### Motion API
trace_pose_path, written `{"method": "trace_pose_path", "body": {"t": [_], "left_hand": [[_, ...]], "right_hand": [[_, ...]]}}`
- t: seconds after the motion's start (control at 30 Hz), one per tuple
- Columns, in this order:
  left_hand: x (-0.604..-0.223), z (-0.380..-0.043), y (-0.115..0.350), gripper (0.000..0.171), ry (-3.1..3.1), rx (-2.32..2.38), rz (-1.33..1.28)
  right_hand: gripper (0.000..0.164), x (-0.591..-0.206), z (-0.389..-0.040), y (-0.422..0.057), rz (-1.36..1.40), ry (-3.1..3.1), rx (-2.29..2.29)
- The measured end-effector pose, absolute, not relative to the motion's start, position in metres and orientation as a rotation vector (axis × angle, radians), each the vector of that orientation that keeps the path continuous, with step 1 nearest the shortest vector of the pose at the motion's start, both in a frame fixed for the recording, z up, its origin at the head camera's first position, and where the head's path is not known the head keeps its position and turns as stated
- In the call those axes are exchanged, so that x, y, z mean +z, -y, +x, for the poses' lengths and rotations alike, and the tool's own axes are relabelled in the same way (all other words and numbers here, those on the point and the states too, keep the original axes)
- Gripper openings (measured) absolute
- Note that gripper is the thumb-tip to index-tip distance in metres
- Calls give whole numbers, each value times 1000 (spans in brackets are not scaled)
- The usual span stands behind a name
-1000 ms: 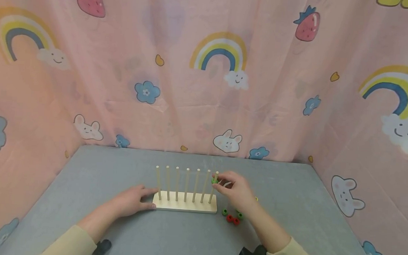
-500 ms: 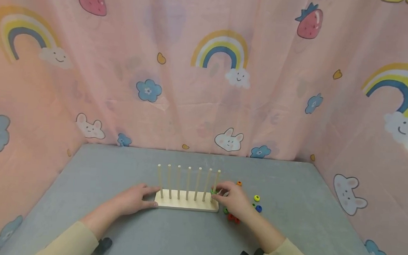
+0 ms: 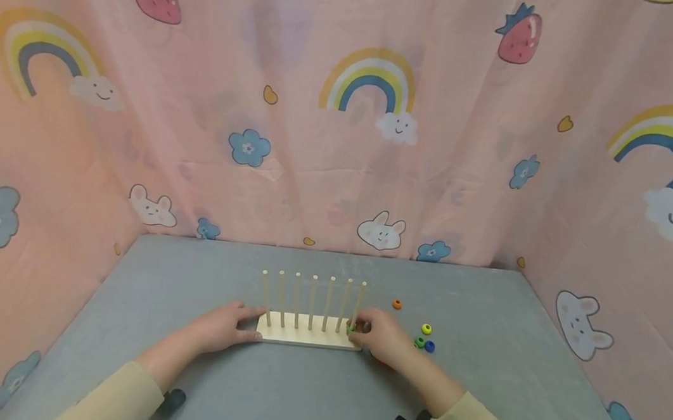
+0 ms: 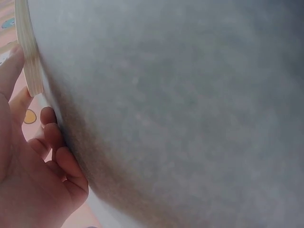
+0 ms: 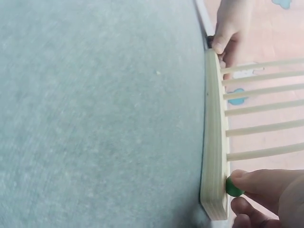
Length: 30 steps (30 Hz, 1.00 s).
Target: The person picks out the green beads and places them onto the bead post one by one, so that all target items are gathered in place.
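Observation:
A pale wooden peg board (image 3: pixel 307 337) with a row of upright pegs stands on the table. My left hand (image 3: pixel 222 328) holds its left end between thumb and forefinger; in the left wrist view the other fingers of that hand (image 4: pixel 42 175) are curled. At the opposite end, my right hand (image 3: pixel 386 336) pinches a small green bead (image 5: pixel 234 187) low on the rightmost peg. The bead sits against the top of the base in the right wrist view. Every other peg is bare.
To the right of my right hand lie an orange bead (image 3: pixel 397 304), a yellow bead (image 3: pixel 426 329), a green bead (image 3: pixel 419 342) and a blue bead (image 3: pixel 429 346). A trace of red shows beside the right forearm. A pink patterned curtain (image 3: pixel 291 201) surrounds the grey table (image 3: pixel 224 274).
The right hand has slid the green bead down the rightmost peg, from near its top to the base. The left hand stays at the board's left end.

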<state>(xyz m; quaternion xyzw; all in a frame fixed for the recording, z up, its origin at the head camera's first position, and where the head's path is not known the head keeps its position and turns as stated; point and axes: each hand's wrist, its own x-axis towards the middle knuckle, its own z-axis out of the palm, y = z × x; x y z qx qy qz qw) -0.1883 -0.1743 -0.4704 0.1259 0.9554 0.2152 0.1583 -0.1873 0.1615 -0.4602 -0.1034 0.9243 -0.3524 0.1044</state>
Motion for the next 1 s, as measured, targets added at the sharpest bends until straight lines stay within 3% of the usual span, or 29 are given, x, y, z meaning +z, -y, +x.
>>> {"method": "trace_pose_path", "body": {"t": [0.4,0.7,1.0], "left_hand": [[-469,-188,174,67,-2723,643,340],[-467,-186,174,65,-2723,633,354],[-469,-188,175,66,-2715,645,349]], "right_hand": [[19,-460,-187,-165,-315,-2719,-1046],[13,-454,-188,-176,-287,-2756,-1044],[19,-444,-184,-197,-248,-2802,-1009]]}}
